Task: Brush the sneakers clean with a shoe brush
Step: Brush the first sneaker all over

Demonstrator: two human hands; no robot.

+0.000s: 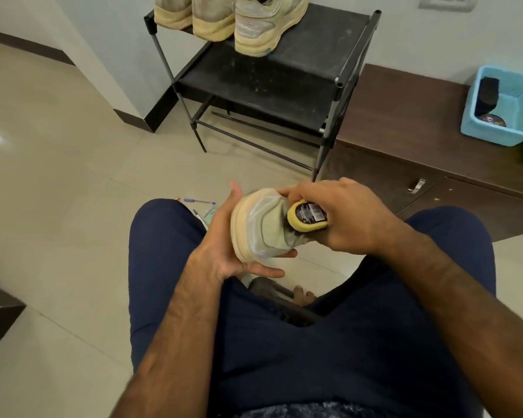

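Sneaker [264, 229] held over the lap [163, 254]: the left hand [221, 236] grips it by the sole, thumb and fingers wrapped round its edges. The brush [307, 219] lies against the upper, gripped by the right hand [349, 217], fingers curled round it. Likely best: brace the sole firmly, stroke short and one way, turning it to reach seams.

The left hand [224, 245] holds a sneaker [260, 227] by its sole; the right hand [347, 218] grips a yellow brush [307, 218] against it. A rack [284, 86] stands beyond.
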